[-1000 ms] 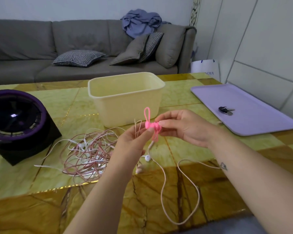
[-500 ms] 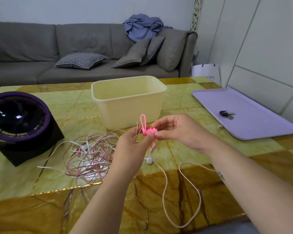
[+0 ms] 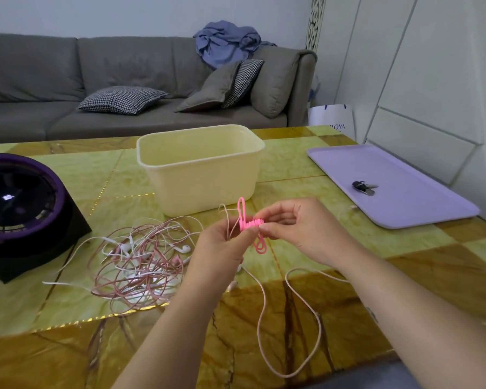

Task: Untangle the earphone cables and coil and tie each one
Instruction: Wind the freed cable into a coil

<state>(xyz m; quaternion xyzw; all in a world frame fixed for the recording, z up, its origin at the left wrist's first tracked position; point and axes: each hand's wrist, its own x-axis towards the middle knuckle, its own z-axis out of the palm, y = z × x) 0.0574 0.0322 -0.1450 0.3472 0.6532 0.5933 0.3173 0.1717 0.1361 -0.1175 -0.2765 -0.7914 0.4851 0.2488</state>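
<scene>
- Pink and tightly wound, the small bundle [image 3: 250,223] hung in the air between both hands in the head view. It was above the table [image 3: 68,304] and just in front of the cream tub [image 3: 199,169]. One loop stood up from it and more hung below (whether it was a tie or a short cord, I could not tell).
- The left hand [image 3: 219,244] pinched the bundle's left end between thumb and fingertips, with thin pale strands rising just beside it.
- The right hand [image 3: 298,228] pinched the right end, its fingers curled in close.
- A pale pink cable [image 3: 264,318] trailed from under the hands in a wide, slack loop across the near part of the table, not yet coiled.
- A heap of earphone cables [image 3: 141,265], pink and white, lay tangled on the table to the left of the hands, near a black-and-purple device [image 3: 17,203].
- Keys [image 3: 364,188] lay on the lilac tray [image 3: 404,192], well apart to the right.
- My judgement was that the task was at an early stage: one cable at most was in hand for tying, and the heap had yet to be untangled, coiled and tied.
</scene>
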